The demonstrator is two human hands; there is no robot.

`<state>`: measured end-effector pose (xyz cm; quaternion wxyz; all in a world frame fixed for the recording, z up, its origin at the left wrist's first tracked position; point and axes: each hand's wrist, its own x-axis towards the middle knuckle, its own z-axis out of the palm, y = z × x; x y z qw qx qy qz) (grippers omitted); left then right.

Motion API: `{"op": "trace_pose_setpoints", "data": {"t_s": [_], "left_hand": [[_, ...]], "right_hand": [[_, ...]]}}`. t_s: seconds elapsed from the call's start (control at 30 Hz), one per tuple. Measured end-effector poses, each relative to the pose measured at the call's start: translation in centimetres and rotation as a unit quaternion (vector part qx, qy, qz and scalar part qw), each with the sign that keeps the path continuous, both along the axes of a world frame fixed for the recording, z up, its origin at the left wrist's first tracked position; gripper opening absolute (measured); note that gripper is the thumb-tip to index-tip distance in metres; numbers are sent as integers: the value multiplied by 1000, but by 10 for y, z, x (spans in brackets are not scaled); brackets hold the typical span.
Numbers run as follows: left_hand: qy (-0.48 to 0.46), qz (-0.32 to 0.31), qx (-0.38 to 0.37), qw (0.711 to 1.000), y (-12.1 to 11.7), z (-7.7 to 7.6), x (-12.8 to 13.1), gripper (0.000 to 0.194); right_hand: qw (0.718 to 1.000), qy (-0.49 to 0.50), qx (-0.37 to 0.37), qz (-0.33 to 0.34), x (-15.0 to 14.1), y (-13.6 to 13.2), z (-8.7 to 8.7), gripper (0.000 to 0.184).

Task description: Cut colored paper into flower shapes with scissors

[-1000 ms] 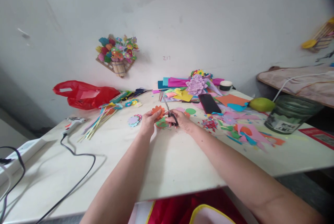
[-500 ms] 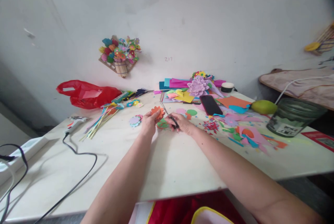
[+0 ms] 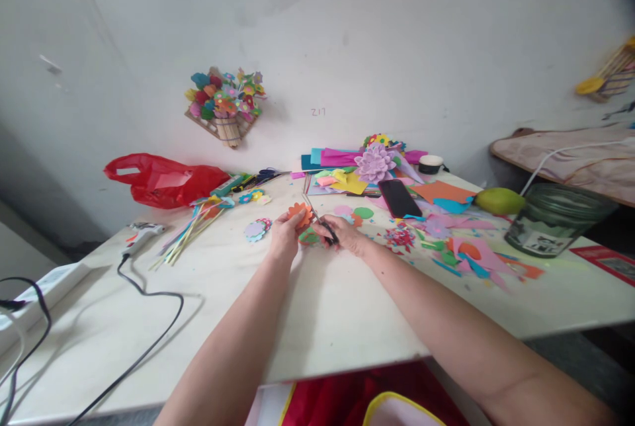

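Observation:
An orange scalloped foam flower (image 3: pixel 300 213) is pinched in my left hand (image 3: pixel 284 233), tilted up above the table. My right hand (image 3: pixel 342 234) is wrapped round the black handles of a pair of scissors (image 3: pixel 329 233). Their blades point up and to the left, beside the flower's right edge. Below the flower, partly hidden by my hands, lies a green foam piece (image 3: pixel 310 237). To the left of my left hand is a small stack of scalloped foam flowers (image 3: pixel 256 230), lilac and blue on top. Foam circles (image 3: pixel 364 213) lie beyond my right hand.
On the left are a glue gun (image 3: pixel 143 238) with its cord, a power strip (image 3: pixel 47 290), paper-stemmed sticks (image 3: pixel 191 234) and a red plastic bag (image 3: pixel 166 181). On the right lie a phone (image 3: pixel 399 200), foam scraps (image 3: pixel 466 257), a green fruit (image 3: pixel 499 202) and a glass jar (image 3: pixel 558 221).
The whole view has shifted slightly. Both hands keep their grips on the orange flower and the scissors, with almost no movement between them.

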<state>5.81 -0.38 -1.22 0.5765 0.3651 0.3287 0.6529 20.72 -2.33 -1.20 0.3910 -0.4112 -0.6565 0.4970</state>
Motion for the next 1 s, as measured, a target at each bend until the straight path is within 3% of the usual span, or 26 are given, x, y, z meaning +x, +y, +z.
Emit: {"op": "trace_pose_setpoints", "data": {"t_s": [1.0], "left_hand": [[-9,4,11,1000,0,-3,3,28]], "right_hand": [[1000,18,5,3,-2,4,-4,38]]}}
